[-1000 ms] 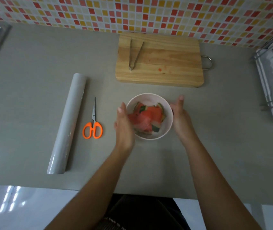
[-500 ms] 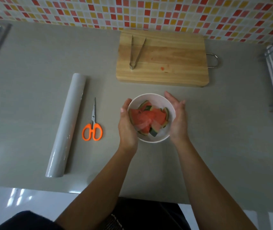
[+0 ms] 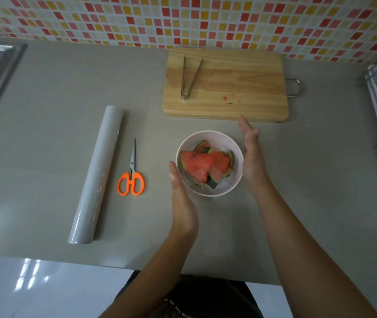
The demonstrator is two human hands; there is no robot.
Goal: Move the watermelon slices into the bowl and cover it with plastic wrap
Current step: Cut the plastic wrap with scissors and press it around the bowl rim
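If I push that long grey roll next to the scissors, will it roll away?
Probably yes: the roll is a round tube lying flat on the smooth counter, so a sideways push should set it rolling. It looks stiff and straight, so it likely lifts without bending. Its glossy surface may be slippery.

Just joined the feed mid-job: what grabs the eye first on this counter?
The red watermelon slices piled in the white bowl at the counter's centre, with the left hand and right hand open on either side of it. Next, the orange-handled scissors left of the bowl, beside the plastic wrap roll, and the tongs lying on the cutting board behind.
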